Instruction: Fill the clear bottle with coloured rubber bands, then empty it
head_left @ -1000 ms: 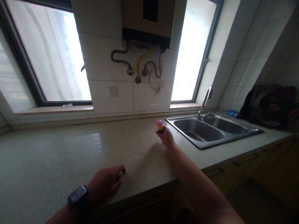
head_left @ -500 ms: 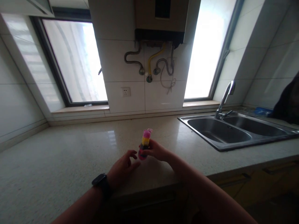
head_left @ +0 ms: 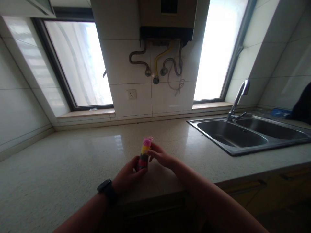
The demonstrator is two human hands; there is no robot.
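Observation:
A small banded cylinder point(head_left: 145, 149) stands slightly tilted near the front of the counter, striped pink, yellow, dark green and red from the top down. Thin pink strands stick out at its upper end. What exactly it is, I cannot make out. My left hand point(head_left: 130, 173), with a dark watch point(head_left: 105, 186) on the wrist, is closed around its lower part, thumb in front. At its upper right side my right hand point(head_left: 160, 155) has bent fingers against the yellow and green bands; the fingertips behind it are hidden.
Pale speckled countertop point(head_left: 73, 161) spreads out around my hands. To the right is a double steel sink point(head_left: 230, 151) with a chrome faucet point(head_left: 236, 100). Hoses point(head_left: 157, 61) hang below a water heater point(head_left: 167, 19) on the tiled wall, near a socket point(head_left: 132, 94).
My left hand has closed around the cylinder's lower part. The cylinder has shifted slightly left, and my right hand's fingers have moved up to its upper side.

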